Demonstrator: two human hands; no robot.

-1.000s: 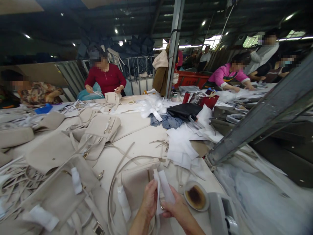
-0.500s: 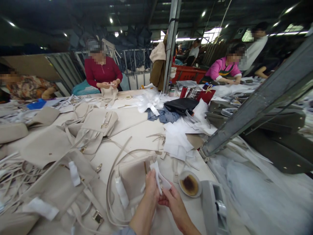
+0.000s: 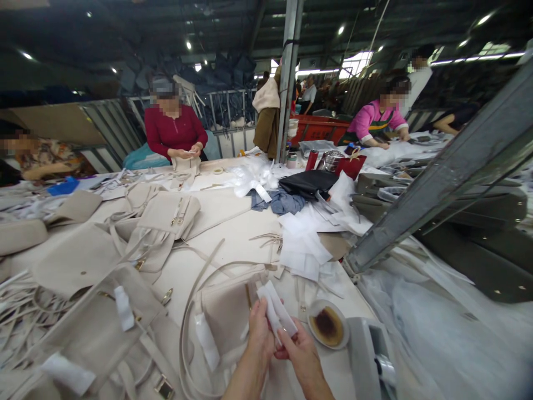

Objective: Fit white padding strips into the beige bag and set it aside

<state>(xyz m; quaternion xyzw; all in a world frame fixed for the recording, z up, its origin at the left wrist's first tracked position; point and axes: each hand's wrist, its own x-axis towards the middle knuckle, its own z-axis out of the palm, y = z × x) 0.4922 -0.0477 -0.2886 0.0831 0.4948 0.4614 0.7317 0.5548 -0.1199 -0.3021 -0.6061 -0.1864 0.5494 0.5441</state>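
Left fingers (image 3: 261,314) and right fingers (image 3: 286,340) pinch a white strip (image 3: 273,304) between them, likely light, soft and creasable, best held by its edges.

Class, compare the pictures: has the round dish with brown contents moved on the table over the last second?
No. The round dish keeps its place beside the grey tape dispenser; both shift together in the picture as the camera moves.

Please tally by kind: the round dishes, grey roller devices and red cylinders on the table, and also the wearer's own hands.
Left hand and right hand: 2
Round dish: 1
Grey roller device: 1
Red cylinder: 1
Total: 5
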